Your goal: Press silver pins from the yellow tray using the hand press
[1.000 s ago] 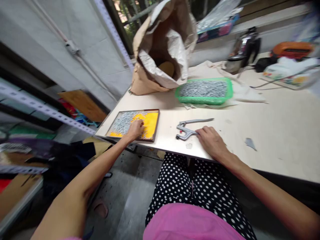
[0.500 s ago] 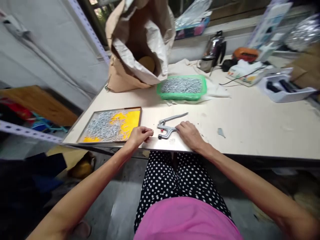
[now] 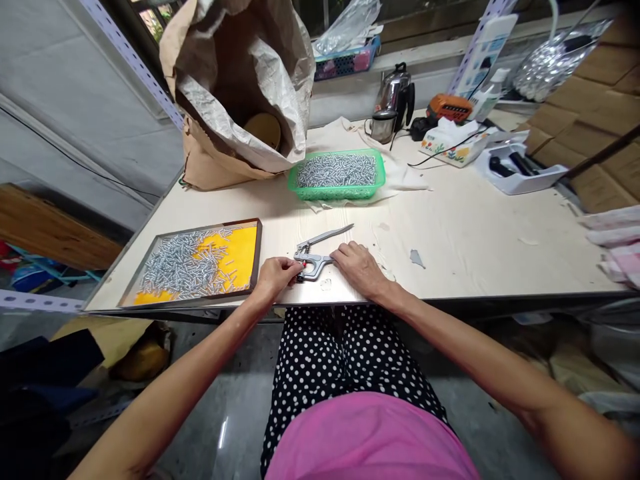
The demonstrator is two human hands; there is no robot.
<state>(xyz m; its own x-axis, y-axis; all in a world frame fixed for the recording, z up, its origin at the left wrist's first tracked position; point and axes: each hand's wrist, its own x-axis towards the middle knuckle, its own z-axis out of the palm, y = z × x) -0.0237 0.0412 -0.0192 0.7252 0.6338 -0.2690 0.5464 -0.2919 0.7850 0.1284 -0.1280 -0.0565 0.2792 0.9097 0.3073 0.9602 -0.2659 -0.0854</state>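
A grey metal hand press tool with a long upper lever lies near the front edge of the pale table. My right hand rests closed on its lower handle. My left hand is pinched at the tool's jaw, fingers together on a tiny piece I cannot make out. To the left lies a dark-framed yellow tray holding many small silver metal pieces.
A green basket full of silver pieces stands behind the tool. A large open brown paper sack is at the back left. A kettle, tissue box and white tray sit at the back right; cardboard boxes beyond.
My left hand left the yellow tray and moved right to the tool's jaw. The view swung right. My right hand stayed on the tool.
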